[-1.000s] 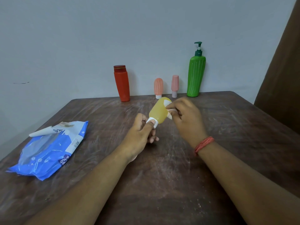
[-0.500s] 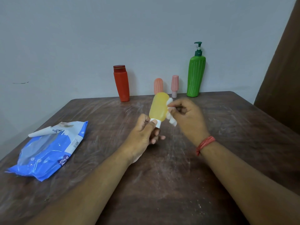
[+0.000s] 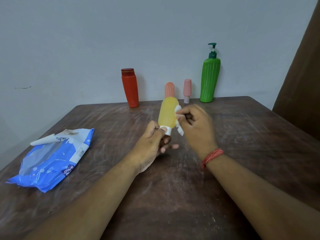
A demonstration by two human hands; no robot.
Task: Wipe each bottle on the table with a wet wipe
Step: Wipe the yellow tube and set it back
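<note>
Change: the yellow bottle (image 3: 167, 113) has swung from tilted to nearly upright, cap down, over the middle of the table (image 3: 242, 135).
Hands: left hand (image 3: 152, 142) pinches the white cap; right hand (image 3: 195, 123) grips the wet wipe (image 3: 178, 118) against the bottle's right side.
Meaning: probably still wiping this bottle.
Room: four bottles stand well apart along the far edge; the wipe pack (image 3: 50, 160) lies left.

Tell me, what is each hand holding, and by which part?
The left hand pinches the yellow bottle by its white cap end, body pointing up. The right hand grips a white wet wipe, pressed against the bottle's side.
</note>
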